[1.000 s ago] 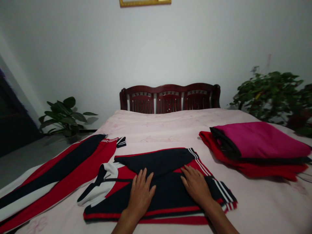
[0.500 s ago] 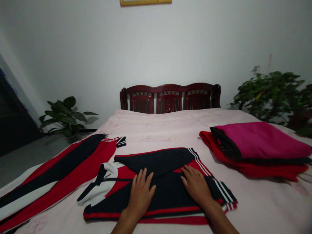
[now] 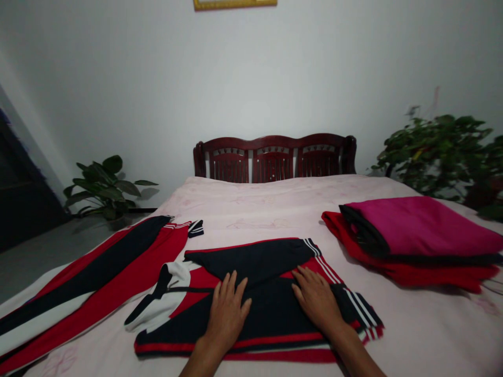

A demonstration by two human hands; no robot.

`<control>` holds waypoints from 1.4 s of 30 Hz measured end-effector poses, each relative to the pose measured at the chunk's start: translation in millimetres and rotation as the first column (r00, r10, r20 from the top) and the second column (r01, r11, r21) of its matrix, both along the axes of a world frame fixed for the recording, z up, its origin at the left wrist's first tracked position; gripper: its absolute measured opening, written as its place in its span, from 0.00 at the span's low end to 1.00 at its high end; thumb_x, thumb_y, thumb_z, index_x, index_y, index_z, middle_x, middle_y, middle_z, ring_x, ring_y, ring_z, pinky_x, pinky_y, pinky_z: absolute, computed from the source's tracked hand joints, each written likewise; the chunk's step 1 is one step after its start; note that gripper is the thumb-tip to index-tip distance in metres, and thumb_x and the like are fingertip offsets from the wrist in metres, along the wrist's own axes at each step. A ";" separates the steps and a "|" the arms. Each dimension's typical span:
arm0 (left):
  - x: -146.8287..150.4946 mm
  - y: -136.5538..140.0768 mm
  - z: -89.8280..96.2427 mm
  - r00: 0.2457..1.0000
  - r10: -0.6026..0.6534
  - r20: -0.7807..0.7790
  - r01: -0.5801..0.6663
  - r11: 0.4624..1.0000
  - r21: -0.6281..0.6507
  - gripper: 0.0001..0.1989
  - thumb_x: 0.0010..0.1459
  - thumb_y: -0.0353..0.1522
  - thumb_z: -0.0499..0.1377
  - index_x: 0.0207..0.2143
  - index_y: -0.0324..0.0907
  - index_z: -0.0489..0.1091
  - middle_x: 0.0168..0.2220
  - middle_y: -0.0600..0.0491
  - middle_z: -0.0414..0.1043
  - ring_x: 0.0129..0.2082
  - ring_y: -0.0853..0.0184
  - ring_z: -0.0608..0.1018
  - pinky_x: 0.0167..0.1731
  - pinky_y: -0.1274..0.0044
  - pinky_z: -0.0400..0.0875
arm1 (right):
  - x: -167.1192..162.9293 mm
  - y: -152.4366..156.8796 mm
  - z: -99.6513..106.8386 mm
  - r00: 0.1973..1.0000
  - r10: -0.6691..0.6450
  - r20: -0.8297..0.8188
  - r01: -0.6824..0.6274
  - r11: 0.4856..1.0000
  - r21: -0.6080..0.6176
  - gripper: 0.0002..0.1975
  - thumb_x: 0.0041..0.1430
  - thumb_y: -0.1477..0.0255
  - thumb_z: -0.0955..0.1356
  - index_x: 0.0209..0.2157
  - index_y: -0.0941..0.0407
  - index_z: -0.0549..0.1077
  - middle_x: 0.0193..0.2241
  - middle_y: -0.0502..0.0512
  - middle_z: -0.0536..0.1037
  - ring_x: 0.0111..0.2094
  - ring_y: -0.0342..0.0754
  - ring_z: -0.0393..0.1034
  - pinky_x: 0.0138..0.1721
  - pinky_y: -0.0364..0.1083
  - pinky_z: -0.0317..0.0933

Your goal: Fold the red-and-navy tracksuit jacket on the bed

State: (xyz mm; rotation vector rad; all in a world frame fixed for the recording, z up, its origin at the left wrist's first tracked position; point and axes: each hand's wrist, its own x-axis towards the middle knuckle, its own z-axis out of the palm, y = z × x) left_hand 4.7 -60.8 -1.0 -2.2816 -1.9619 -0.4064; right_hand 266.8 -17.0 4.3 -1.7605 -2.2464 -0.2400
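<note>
A navy, red and white jacket [image 3: 271, 293] lies on the bed with its sleeves folded in across the body. Its white collar points left, and its striped cuffs and hem are on the right. My left hand [image 3: 228, 309] rests flat on the jacket near the collar end, fingers extended. Toward the hem, my right hand [image 3: 316, 298] also presses flat on the cloth with its fingers stretched out. Neither hand grips the fabric. Left of the jacket, a second garment [image 3: 98, 267] in red, navy and white is spread lengthwise.
Folded clothes [image 3: 428, 228], magenta over black and red, are stacked at the right. A pale pink sheet [image 3: 251, 209] covers the bed, which has a dark wooden headboard [image 3: 275, 157]. Leafy plants stand at left [image 3: 104, 183] and right [image 3: 440, 152].
</note>
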 end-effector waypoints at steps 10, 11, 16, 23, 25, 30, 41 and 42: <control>-1.2 0.7 -0.4 1.000 -0.014 0.006 0.014 1.000 0.018 0.25 0.65 0.38 0.52 0.63 0.50 0.62 0.67 0.46 0.56 0.67 0.55 0.59 0.62 0.58 0.57 | -1.7 -1.7 6.0 1.000 -0.001 -0.017 0.000 1.000 -0.018 0.21 0.65 0.67 0.60 0.55 0.55 0.72 0.59 0.60 0.70 0.60 0.57 0.63 0.61 0.57 0.53; -1.2 1.0 -0.6 1.000 -0.014 0.008 0.014 1.000 0.020 0.25 0.65 0.38 0.52 0.63 0.50 0.62 0.67 0.46 0.56 0.67 0.55 0.59 0.62 0.58 0.57 | -1.5 -1.6 5.6 1.000 0.000 -0.015 -0.001 1.000 -0.014 0.21 0.65 0.67 0.60 0.55 0.56 0.72 0.59 0.61 0.70 0.60 0.57 0.63 0.61 0.57 0.53; -1.4 1.7 -5.0 1.000 -0.012 0.001 0.012 0.999 0.044 0.24 0.63 0.37 0.54 0.62 0.50 0.63 0.67 0.46 0.57 0.66 0.54 0.60 0.61 0.58 0.59 | 0.0 -0.2 2.1 1.000 0.013 -0.006 -0.013 1.000 -0.001 0.20 0.66 0.67 0.60 0.55 0.56 0.72 0.59 0.61 0.70 0.59 0.57 0.64 0.60 0.58 0.54; -2.8 2.0 -8.3 1.000 -0.027 0.009 0.026 0.997 0.078 0.24 0.64 0.37 0.54 0.62 0.50 0.62 0.67 0.46 0.57 0.66 0.54 0.60 0.61 0.58 0.59 | 0.0 -0.1 2.4 1.000 0.015 -0.019 -0.015 1.000 0.001 0.20 0.66 0.67 0.61 0.56 0.56 0.72 0.59 0.61 0.70 0.59 0.57 0.64 0.60 0.58 0.55; -2.7 2.2 -7.7 1.000 -0.024 0.012 0.023 0.997 0.071 0.24 0.64 0.37 0.54 0.63 0.50 0.62 0.67 0.46 0.57 0.66 0.54 0.60 0.61 0.58 0.59 | -0.4 -0.5 3.3 1.000 0.011 -0.024 -0.011 1.000 0.000 0.20 0.65 0.67 0.61 0.55 0.55 0.72 0.59 0.61 0.70 0.59 0.57 0.64 0.60 0.58 0.55; -2.1 2.3 -6.5 1.000 -0.024 0.017 0.023 0.999 0.049 0.24 0.64 0.37 0.54 0.62 0.50 0.62 0.67 0.45 0.57 0.66 0.54 0.60 0.61 0.57 0.58 | -0.8 -0.7 4.0 1.000 0.008 -0.020 -0.009 1.000 -0.009 0.20 0.65 0.67 0.61 0.55 0.55 0.72 0.59 0.61 0.70 0.60 0.57 0.63 0.60 0.58 0.54; -0.9 1.3 -3.1 1.000 -0.014 0.027 0.014 0.999 0.032 0.25 0.64 0.37 0.54 0.63 0.50 0.62 0.67 0.45 0.57 0.67 0.54 0.60 0.62 0.57 0.57 | 0.6 1.0 -0.8 1.000 0.021 -0.022 -0.020 1.000 0.020 0.20 0.65 0.67 0.61 0.55 0.56 0.72 0.59 0.61 0.70 0.59 0.57 0.64 0.60 0.58 0.55; -0.8 1.3 -3.0 1.000 -0.014 0.027 0.013 0.999 0.029 0.25 0.64 0.37 0.54 0.63 0.50 0.62 0.67 0.45 0.57 0.67 0.54 0.59 0.62 0.57 0.57 | 0.5 0.9 -0.6 1.000 0.018 -0.020 -0.018 1.000 0.015 0.20 0.65 0.67 0.61 0.55 0.56 0.72 0.59 0.61 0.70 0.59 0.57 0.64 0.60 0.58 0.55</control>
